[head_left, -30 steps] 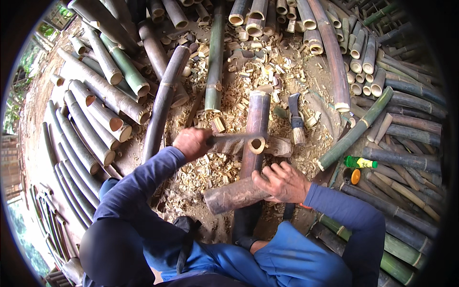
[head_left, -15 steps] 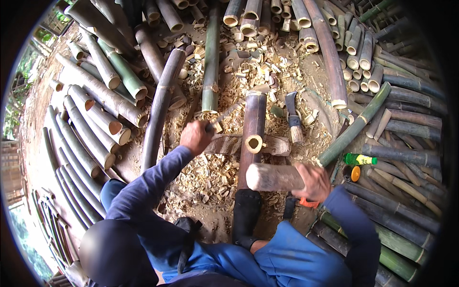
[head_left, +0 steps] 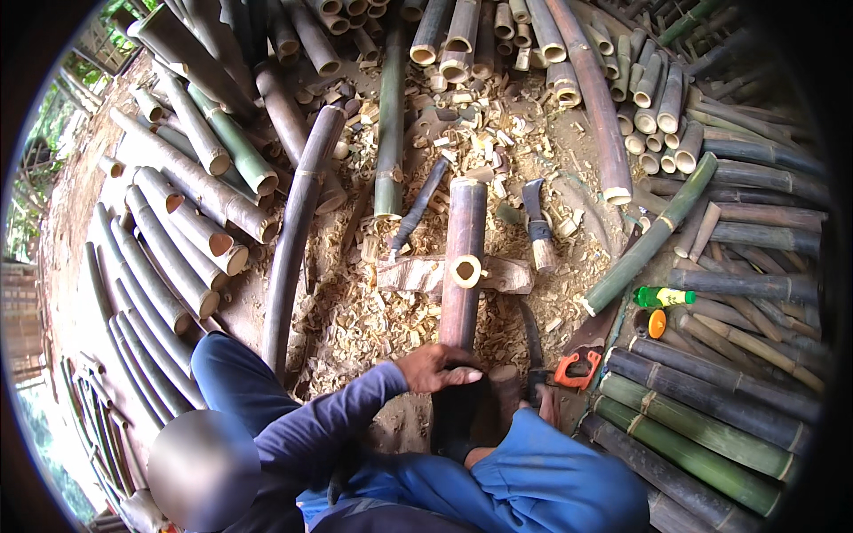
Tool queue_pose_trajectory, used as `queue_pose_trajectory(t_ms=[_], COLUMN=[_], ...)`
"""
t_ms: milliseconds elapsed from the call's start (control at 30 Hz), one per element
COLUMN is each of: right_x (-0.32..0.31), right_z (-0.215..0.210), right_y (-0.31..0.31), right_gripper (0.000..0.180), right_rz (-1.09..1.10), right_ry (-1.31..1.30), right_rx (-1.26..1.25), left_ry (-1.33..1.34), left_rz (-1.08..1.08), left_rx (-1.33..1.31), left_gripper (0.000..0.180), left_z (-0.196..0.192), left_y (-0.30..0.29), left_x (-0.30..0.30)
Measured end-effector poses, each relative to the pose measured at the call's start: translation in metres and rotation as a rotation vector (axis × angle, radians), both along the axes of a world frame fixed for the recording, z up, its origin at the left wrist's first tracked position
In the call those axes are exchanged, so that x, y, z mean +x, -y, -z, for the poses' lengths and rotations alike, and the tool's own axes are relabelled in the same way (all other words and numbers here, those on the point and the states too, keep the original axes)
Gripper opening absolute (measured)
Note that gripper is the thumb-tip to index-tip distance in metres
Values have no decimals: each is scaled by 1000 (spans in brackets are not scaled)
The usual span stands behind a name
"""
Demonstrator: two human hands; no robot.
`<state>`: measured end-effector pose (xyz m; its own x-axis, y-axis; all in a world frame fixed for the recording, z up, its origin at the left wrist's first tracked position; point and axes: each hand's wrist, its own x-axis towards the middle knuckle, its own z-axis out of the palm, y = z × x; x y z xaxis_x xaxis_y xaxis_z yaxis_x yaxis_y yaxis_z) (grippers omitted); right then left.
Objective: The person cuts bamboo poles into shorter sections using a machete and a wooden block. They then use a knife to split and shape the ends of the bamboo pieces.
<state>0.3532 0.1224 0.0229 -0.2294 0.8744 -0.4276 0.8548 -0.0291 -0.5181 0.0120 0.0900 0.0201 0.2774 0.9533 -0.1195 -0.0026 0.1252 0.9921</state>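
Observation:
My left hand (head_left: 435,367) lies flat, fingers stretched out, over the near end of a brown bamboo tube (head_left: 462,311). The tube has a square-looking hole cut in its upper side and rests across a wooden block (head_left: 413,274). Beside my raised knee, my right hand (head_left: 549,407) is partly hidden by my trouser leg; its fingers are around the dark handle of a curved knife (head_left: 532,333). A wooden mallet (head_left: 505,388) is between my black boot and that knife. A chisel-like tool with a wrapped handle (head_left: 418,209) lies beyond the block.
Another knife (head_left: 538,226) lies on the wood shavings (head_left: 373,329). At the right are an orange-handled saw (head_left: 579,366), a green bottle (head_left: 665,296) and an orange round thing (head_left: 657,323). Cut bamboo poles (head_left: 298,240) surround the work place on several sides.
My left hand has let go of the chisel-like tool and come back to the tube's near end. My right hand has put down the mallet and moved down beside my knee.

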Motion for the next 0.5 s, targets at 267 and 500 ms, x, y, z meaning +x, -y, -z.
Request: queue_pose_trajectory(t_ms=[267,500], right_x=[-120,-226], right_z=[22,31], right_y=[-227,-322], right_gripper=[38,72], right_rz=[-177,-261], right_ry=[-168,338], right_rx=[554,162], left_ry=[-1105,-1098], left_rz=[-127,-661], left_rx=[-358,-564], left_gripper=[35,55], left_z=[-21,33], left_y=[10,-81], left_x=[-69,-132])
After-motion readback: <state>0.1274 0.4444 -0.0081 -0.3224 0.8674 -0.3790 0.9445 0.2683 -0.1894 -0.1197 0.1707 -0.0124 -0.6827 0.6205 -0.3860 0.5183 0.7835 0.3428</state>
